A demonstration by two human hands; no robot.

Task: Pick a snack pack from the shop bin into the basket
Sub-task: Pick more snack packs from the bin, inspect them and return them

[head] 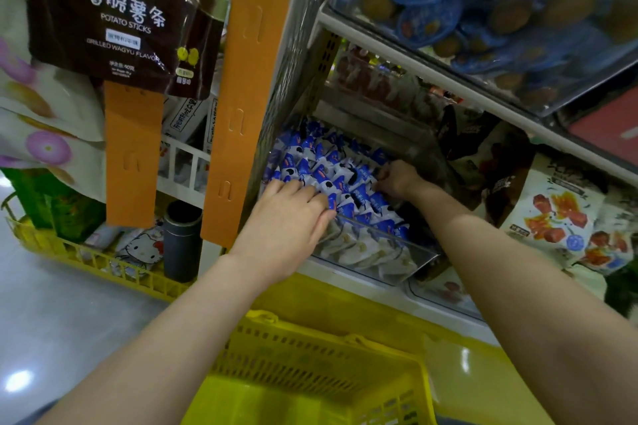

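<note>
grasping step: in the shop bin (416, 254) at 12 o'clock, left hand (286, 221) lies spread on blue snack packs (331, 166), right hand (397, 179) grip curled among them, pinch unclear; next, lift one into basket (310, 333) at 6 o'clock.

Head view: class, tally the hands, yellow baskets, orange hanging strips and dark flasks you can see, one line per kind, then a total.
Hands: 2, the left hand and the right hand
Yellow baskets: 2, the near basket and the floor basket
Orange strips: 2, the long strip and the short strip
Dark flasks: 1, the flask
Total: 7
</note>
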